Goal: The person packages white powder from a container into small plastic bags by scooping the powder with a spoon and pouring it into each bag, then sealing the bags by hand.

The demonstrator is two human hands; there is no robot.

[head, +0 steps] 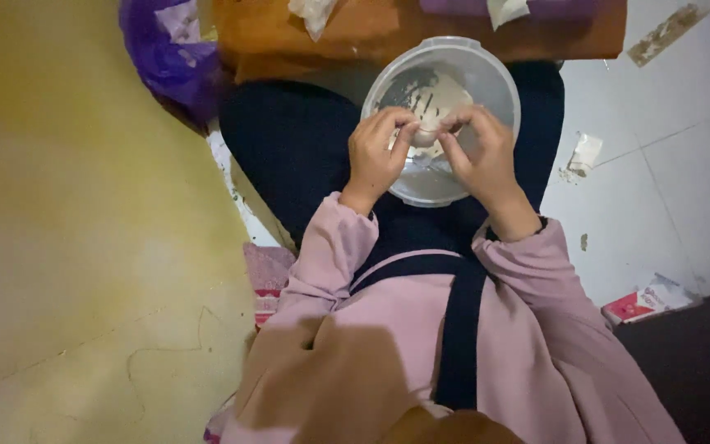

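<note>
1. The left hand (377, 152) and the right hand (480, 156) are brought together over a clear plastic bowl (499, 82); the fingertips of both pinch a small pale lump of dough (426, 135) from either side, so both hands are closed on it
2. The lump sits between the two sets of fingertips, just above the bowl's inside and nearer the person than its middle; the left thumb and forefinger cover its left edge, the right fingers its right edge
3. The lump looks roundish and is mostly hidden; its long axis and which way it points cannot be told
4. The bowl is round and see-through, resting on the person's lap, on dark trousers (289, 140); pale stuff with dark streaks lies on its bottom, beyond the hands
5. Pink sleeves (334, 247) run back from both wrists to a pink top crossed by a dark strap (458, 329)
6. Beyond the bowl stands a low orange-brown wooden board (388, 29) with pale scraps on it; a purple plastic bag (170, 57) lies at its left end
7. To the left is a yellowish wall or floor surface (76, 230); to the right a white tiled floor (667, 181) with bits of torn paper and a red and white packet (638, 304) near a dark edge
</note>
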